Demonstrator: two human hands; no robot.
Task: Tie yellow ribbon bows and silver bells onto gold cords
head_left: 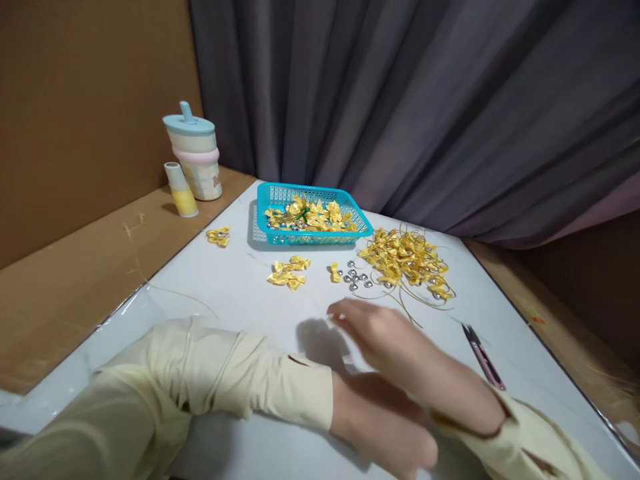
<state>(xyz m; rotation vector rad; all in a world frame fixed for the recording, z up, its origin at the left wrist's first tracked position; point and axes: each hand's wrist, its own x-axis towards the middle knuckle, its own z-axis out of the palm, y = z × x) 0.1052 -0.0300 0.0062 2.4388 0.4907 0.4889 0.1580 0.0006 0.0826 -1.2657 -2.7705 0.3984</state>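
Observation:
My right hand (370, 330) hovers over the white table, its fingers pointing left and bent together; whatever may be between the fingertips is too small to make out. Beneath my right forearm lies my left hand (393, 427), blurred, with its fingers hidden at the bottom edge. Beyond the right hand are silver beads (354, 279) and a single yellow bow (335, 272). More yellow bows (289, 273) lie to their left. A large pile of yellow bows with cords (407, 257) sits at the right.
A blue basket (366, 225) holding yellow bows stands at the back. Pink-handled snips (484, 358) lie at the right. Some bows (218, 236) rest at the far left, near a yellow bottle (183, 199) and a tumbler (197, 160). A grey curtain (375, 100) hangs behind.

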